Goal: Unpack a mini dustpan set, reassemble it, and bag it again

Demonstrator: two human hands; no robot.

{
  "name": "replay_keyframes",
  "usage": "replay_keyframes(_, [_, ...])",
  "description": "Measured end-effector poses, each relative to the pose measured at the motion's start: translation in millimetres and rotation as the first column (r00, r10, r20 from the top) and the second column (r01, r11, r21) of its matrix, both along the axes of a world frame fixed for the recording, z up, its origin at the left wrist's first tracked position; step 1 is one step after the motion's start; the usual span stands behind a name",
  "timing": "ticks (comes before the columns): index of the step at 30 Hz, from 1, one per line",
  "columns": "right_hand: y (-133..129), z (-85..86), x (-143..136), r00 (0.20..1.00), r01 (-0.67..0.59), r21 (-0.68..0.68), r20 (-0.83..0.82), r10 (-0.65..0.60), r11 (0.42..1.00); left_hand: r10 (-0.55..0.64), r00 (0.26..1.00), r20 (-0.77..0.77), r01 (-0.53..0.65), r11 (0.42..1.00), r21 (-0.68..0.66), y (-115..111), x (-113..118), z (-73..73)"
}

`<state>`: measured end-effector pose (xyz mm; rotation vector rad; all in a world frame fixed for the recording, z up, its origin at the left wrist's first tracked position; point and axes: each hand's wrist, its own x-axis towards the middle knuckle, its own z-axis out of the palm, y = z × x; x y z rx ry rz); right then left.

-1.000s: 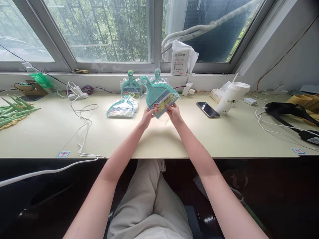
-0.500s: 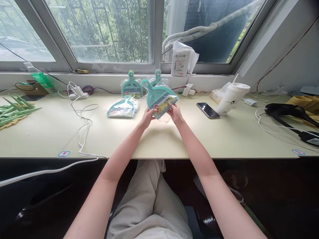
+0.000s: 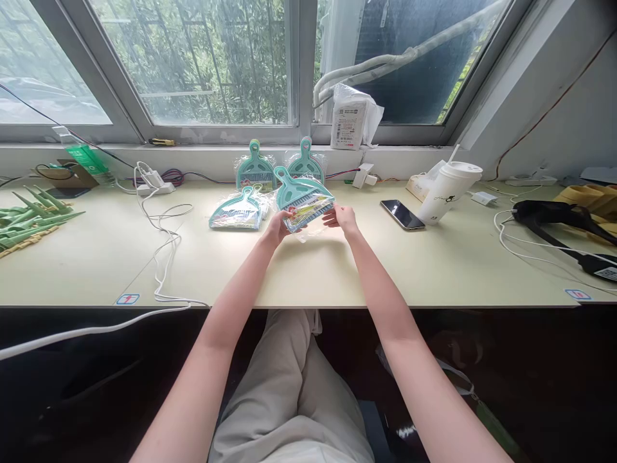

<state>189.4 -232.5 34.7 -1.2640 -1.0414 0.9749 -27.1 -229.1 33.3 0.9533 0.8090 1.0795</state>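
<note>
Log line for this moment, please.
left hand: holds wrapped dustpan set at its left edge | right hand: fingertips at its right edge | set tilted low over desk | phone to the right
</note>
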Motion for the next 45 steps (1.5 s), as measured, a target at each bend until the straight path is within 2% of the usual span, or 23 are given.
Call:
replay_keyframes(2, [-5, 1.7, 3, 0.976, 0.169, 0.141, 0.114, -0.185, 0.976, 0.023, 0.999, 0.03, -0.023, 1.0, 0.015, 2, -4, 1.2])
replay_keyframes(4, [-9, 2.8, 5, 0.937, 0.233, 0.282, 0.19, -0.292, 0.931, 0.065, 0.996, 0.061, -0.066, 0.998, 0.02, 2, -7, 2.6])
replay_keyframes(6, [-12, 2.7, 8, 0.933, 0.165, 0.371, 0.243, -0.267, 0.914, 0.093, 0.993, 0.069, -0.094, 0.995, 0.022, 2, -10, 3.9])
replay_keyframes(9, [-11, 1.2, 8, 0.95, 0.005, 0.437, 0.279, -0.142, 0.899, 0.093, 0.994, 0.054, -0.095, 0.995, 0.031, 1, -11, 5.7])
replay_keyframes(12, [-8, 0.1, 8, 0.971, -0.081, 0.443, 0.239, -0.031, 0.893, 0.087, 0.995, 0.045, -0.088, 0.996, 0.024, -1, -12, 6.8])
replay_keyframes(15, [-5, -1.3, 9, 0.987, -0.09, 0.435, 0.16, 0.021, 0.896, 0.086, 0.996, 0.037, -0.086, 0.996, -0.019, 0, -14, 5.9])
replay_keyframes(19, [-1, -5.6, 9, 0.977, -0.063, 0.469, 0.208, -0.041, 0.881, 0.053, 0.999, 0.013, -0.052, 0.997, -0.052, 4, -18, 2.1])
replay_keyframes(25, [2, -10.0, 9, 0.945, -0.027, 0.52, 0.293, -0.148, 0.854, -0.08, 0.995, -0.055, 0.079, 0.996, -0.031, 4, -21, 1.4])
replay_keyframes(35, [5, -13.6, 9, 0.814, 0.073, 0.558, 0.445, -0.373, 0.827, -0.204, 0.967, -0.155, 0.209, 0.978, 0.018, 2, -22, 2.6])
replay_keyframes(40, [4, -13.9, 9, 0.808, 0.076, 0.579, 0.441, -0.391, 0.812, -0.259, 0.949, -0.181, 0.271, 0.962, 0.045, 1, -22, 3.1])
replay_keyframes(45, [5, -15.1, 9, 0.823, 0.062, 0.545, 0.446, -0.351, 0.836, -0.271, 0.941, -0.204, 0.286, 0.957, 0.046, 0, -22, 4.1])
